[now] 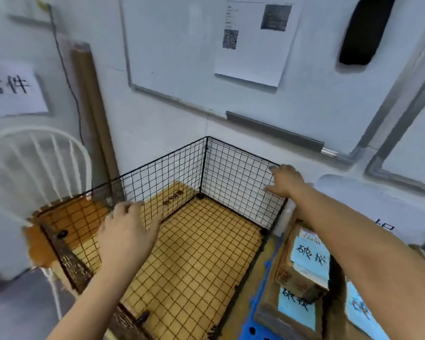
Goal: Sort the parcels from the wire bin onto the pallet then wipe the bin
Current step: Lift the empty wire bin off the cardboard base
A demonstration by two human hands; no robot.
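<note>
The black wire bin (pixel 233 168) stands against the wall with nothing in it; its mesh floor lies over brown cardboard (pixel 196 249). My left hand (pixel 128 231) hovers with spread fingers at the bin's left wall. My right hand (pixel 284 180) reaches to the far right top corner of the bin, fingers at the rim; whether they grip the wire is unclear. Cardboard parcels (pixel 304 263) with light blue labels lie stacked on the blue pallet (pixel 255 327) to the right of the bin.
A white spindle-back chair (pixel 35 165) with an orange-brown seat stands left of the bin. A brown cardboard tube (pixel 91 111) leans in the wall corner. A whiteboard with a pinned paper (pixel 253 40) hangs above the bin.
</note>
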